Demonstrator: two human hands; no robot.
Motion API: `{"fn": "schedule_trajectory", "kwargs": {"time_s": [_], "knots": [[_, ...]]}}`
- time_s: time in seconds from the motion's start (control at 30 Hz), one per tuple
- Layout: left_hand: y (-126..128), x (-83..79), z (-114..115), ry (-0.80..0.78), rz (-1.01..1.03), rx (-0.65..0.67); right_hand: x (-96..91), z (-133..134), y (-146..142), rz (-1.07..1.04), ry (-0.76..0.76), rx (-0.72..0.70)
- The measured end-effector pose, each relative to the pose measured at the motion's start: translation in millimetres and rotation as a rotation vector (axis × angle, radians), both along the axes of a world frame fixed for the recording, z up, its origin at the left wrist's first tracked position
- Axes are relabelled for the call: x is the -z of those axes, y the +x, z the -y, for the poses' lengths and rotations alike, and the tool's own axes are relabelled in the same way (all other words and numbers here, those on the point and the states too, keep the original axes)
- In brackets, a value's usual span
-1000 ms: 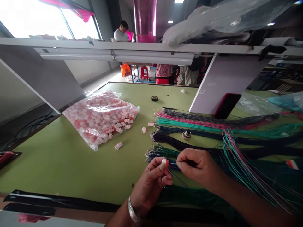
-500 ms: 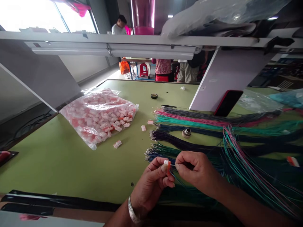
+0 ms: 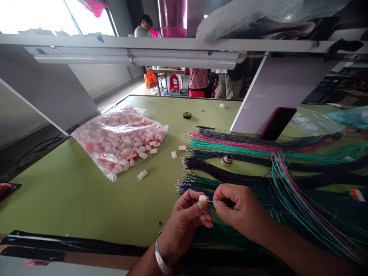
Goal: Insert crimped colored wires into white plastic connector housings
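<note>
My left hand (image 3: 184,222) pinches a small white and orange connector (image 3: 202,200) between thumb and fingertips, near the table's front edge. My right hand (image 3: 238,207) is closed in a pinch on a thin blue wire (image 3: 215,219), whose end points at the connector's right face. Both hands hover just in front of the bundles of coloured wires (image 3: 230,153), which lie in rows across the green table (image 3: 71,191). A silver bracelet (image 3: 160,257) sits on my left wrist.
A clear bag of white and orange connectors (image 3: 117,140) lies at the left, with a few loose connectors (image 3: 142,174) beside it. A metal ring (image 3: 227,160), a tape roll (image 3: 187,115) and a red phone (image 3: 277,122) leaning on a white panel are farther back. People stand beyond the table.
My hands have stayed close together with the connector and wire. The view has shifted slightly, and the wire end sits a little closer to the connector.
</note>
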State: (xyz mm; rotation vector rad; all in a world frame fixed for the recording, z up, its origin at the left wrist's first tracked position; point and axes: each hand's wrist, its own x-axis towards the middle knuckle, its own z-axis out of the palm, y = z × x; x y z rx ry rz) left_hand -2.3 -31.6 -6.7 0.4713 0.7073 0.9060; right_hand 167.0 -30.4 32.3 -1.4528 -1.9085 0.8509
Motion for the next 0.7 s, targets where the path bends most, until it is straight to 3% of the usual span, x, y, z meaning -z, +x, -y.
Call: {"fn": "schedule_trajectory", "kwargs": {"time_s": [0.3,0.7], "knots": [[3,-0.2,3,0.086,-0.055,0.047,5.0,3,-1,0.042,0.04,-0.012],[5,1.7,4,0.048,-0.053,0.015,16.7,8,1,0.049,0.099,-0.069]]}}
